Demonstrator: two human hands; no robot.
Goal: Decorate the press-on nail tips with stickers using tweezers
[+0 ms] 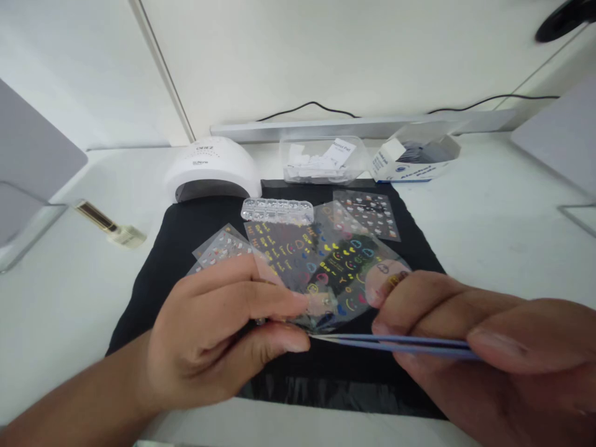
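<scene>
My left hand (233, 329) is closed, thumb and forefinger pinched around a small clear piece (323, 304) that looks like a nail tip; its details are blurred. Blue tweezers (400, 344) lie between the fingers of my right hand (484, 335), their pale points close to my left thumb tip. Transparent sticker sheets with coloured faces and words (298, 248) spread out behind both hands. A sheet with white figures (367, 214) lies at the back right, another (226, 248) behind my left hand. A clear compartment case (277, 212) rests at the sheets' back edge.
A black mat (162, 267) covers the middle of the white table (503, 248). Behind it stand a white lamp (214, 164), a clear tub of packets (319, 162) and an open alcohol pad box (414, 158). At the left lies a bottle with a gold-and-black cap (112, 226).
</scene>
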